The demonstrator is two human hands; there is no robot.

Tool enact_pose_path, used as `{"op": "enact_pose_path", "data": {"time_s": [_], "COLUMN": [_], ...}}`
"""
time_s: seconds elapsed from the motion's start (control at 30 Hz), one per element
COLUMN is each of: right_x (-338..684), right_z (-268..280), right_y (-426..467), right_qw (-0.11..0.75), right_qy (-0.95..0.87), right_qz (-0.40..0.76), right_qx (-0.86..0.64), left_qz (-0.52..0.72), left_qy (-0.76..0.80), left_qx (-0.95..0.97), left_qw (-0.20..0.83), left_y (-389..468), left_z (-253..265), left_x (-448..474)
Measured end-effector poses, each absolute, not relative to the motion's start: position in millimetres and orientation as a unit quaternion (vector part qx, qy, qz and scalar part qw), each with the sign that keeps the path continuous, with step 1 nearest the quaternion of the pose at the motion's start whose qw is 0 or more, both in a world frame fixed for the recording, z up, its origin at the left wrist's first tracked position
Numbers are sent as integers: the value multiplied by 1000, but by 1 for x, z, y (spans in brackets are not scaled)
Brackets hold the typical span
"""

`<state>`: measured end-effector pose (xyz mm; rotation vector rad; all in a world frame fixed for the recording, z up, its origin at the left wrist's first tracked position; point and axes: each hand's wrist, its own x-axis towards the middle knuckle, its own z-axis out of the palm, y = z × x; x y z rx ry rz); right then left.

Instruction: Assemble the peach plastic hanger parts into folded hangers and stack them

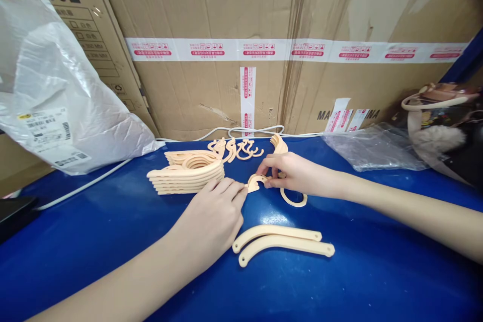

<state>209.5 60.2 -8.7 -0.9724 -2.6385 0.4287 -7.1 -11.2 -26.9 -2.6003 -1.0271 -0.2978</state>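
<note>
Both hands meet over the blue table at a small cream curved piece (254, 181), plastic or wood by its look. My left hand (216, 214) is closed on its left end, the fingertips partly hidden. My right hand (286, 172) pinches the opposite end between thumb and fingers. A cream ring-shaped part (295, 203) lies under and beside the right hand, partly covered. Close by on the left rises a stack of flat cream pieces (181, 183) with round openings. Two long curved cream arms (283, 242) lie side by side nearer to me.
Behind the hands lie several small hook-shaped pieces (236, 150) and a pile of curved pieces (278, 144). A white cable (211, 133) runs along the large cardboard box (211, 95). A white plastic mailer (71, 90) stands left; a clear bag (377, 148) lies right.
</note>
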Motion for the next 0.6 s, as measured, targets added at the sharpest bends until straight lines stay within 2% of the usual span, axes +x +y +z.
{"op": "enact_pose_path", "data": {"time_s": [0.23, 0.37, 0.6], "right_x": [211, 212, 226], "right_z": [-12, -3, 29], "right_y": [61, 61, 51], "right_qw": [152, 126, 81], "right_qy": [-920, -931, -956], "right_qz": [126, 105, -25], "right_qx": [-338, -325, -282], "left_qz": [-133, -134, -161], "left_qy": [-374, -381, -383], "left_qx": [-910, -908, -902], "left_qw": [121, 109, 114], "left_y": [-11, -11, -12], "left_z": [-25, -26, -24], "left_x": [-8, -10, -9]}}
